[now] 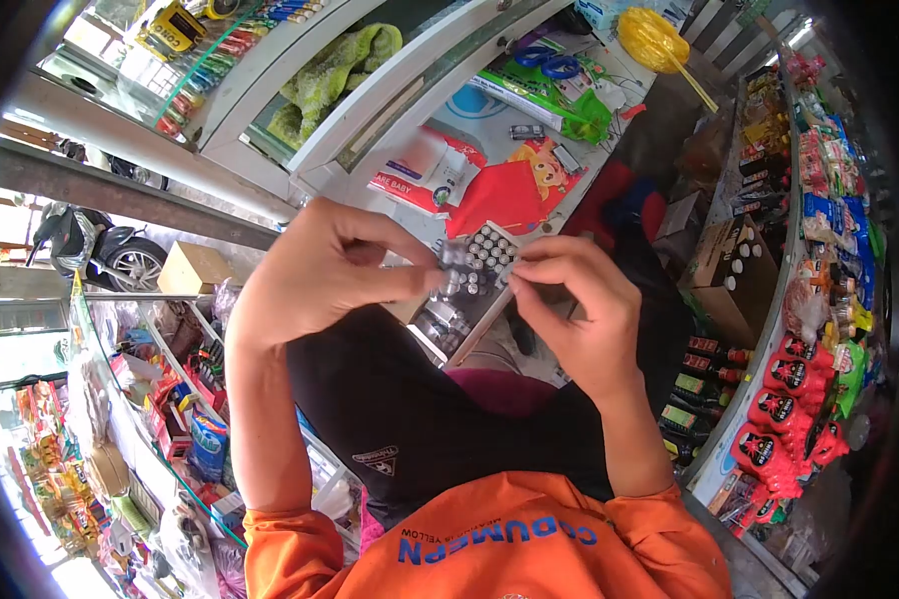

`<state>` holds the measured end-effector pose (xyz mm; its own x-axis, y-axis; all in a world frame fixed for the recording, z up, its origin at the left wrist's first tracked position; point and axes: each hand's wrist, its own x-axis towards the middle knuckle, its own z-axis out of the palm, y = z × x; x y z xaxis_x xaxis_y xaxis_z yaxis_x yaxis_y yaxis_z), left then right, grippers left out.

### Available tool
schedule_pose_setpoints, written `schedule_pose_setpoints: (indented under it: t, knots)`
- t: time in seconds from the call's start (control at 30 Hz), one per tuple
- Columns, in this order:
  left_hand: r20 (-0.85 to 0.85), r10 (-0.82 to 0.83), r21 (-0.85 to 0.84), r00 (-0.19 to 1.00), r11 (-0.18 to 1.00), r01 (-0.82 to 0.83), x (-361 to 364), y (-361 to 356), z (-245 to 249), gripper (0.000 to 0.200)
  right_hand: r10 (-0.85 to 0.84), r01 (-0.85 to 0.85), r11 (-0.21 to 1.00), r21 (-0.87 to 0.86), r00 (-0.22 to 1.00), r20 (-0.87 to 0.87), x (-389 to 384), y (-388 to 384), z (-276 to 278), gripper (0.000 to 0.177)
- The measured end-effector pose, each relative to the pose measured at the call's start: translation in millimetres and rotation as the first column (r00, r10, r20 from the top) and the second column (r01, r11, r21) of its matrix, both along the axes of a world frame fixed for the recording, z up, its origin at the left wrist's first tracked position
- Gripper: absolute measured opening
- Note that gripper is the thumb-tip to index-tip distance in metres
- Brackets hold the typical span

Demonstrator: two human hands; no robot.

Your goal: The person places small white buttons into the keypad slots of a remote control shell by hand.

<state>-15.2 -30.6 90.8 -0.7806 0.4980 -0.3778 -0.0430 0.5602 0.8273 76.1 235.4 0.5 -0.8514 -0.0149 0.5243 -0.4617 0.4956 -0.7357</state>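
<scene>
My left hand point(315, 265) is closed in a pinch, with thumb and fingertips on a small silvery pack point(456, 268) blurred by motion. My right hand point(584, 304) pinches at the pack's right side, though its fingertips hide what exactly they hold. Just beyond and below sits an open shallow white box point(481, 332) by my lap. It holds several small cylinders point(489, 246) with round silvery ends, which look like batteries. More shiny wrapped pieces point(440, 327) lie in the near part of the box.
Red printed packaging point(504, 200) lies on the counter ahead. Blue-handled scissors point(547, 62) and a green packet point(586, 118) are farther back. A glass-fronted cabinet point(355, 90) stands at the left. Shelves with red bottles point(784, 399) and a cardboard box point(734, 275) are on the right.
</scene>
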Motion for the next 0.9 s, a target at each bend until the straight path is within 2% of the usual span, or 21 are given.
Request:
schedule_pose_setpoints:
  t: [0.07,0.1,0.13,0.2,0.23,0.33,0.57,0.77,0.83,0.9]
  knots:
    - [-0.020,0.128,0.008,0.992,0.992,-0.128,-3,-6,-3,0.017,0.006,-0.006,0.998,0.069,1.000,0.007,2,-5,-1,0.023]
    - [0.048,0.170,0.191,0.984,0.966,-0.176,-4,-5,-10,0.020,0.012,-0.014,0.990,0.138,1.000,0.015,2,-7,-2,0.023]
    - [0.047,0.170,0.194,0.984,0.965,-0.176,-4,-3,-13,0.020,0.013,-0.014,0.990,0.141,1.000,0.014,2,-8,-4,0.023]
    - [0.094,0.220,0.405,0.971,0.882,-0.239,-5,7,-18,0.025,0.023,-0.003,0.937,0.350,0.998,-0.051,1,-9,-12,0.022]
    - [0.082,0.240,0.442,0.967,0.861,-0.251,-5,12,-25,0.027,0.033,-0.012,0.933,0.359,0.998,-0.052,1,-10,-16,0.019]
    - [0.131,0.239,0.486,0.962,0.830,-0.272,-8,21,-34,0.028,-0.001,0.040,0.879,0.474,0.997,-0.083,2,-7,-5,0.019]
    - [0.161,0.219,0.545,0.962,0.794,-0.272,-11,23,-57,0.030,-0.027,0.056,0.864,0.501,0.997,-0.066,2,-9,2,0.021]
    - [0.161,0.208,0.550,0.965,0.792,-0.263,-11,24,-62,0.030,-0.068,0.017,0.842,0.540,0.995,0.075,-8,-26,24,0.025]
    - [0.165,0.200,0.554,0.966,0.791,-0.259,-11,25,-62,0.030,-0.038,-0.088,0.806,0.585,0.979,0.199,-11,-30,27,0.028]
    - [0.169,0.195,0.555,0.966,0.791,-0.257,-10,24,-62,0.030,-0.029,-0.088,0.793,0.603,0.983,0.182,-13,-31,25,0.030]
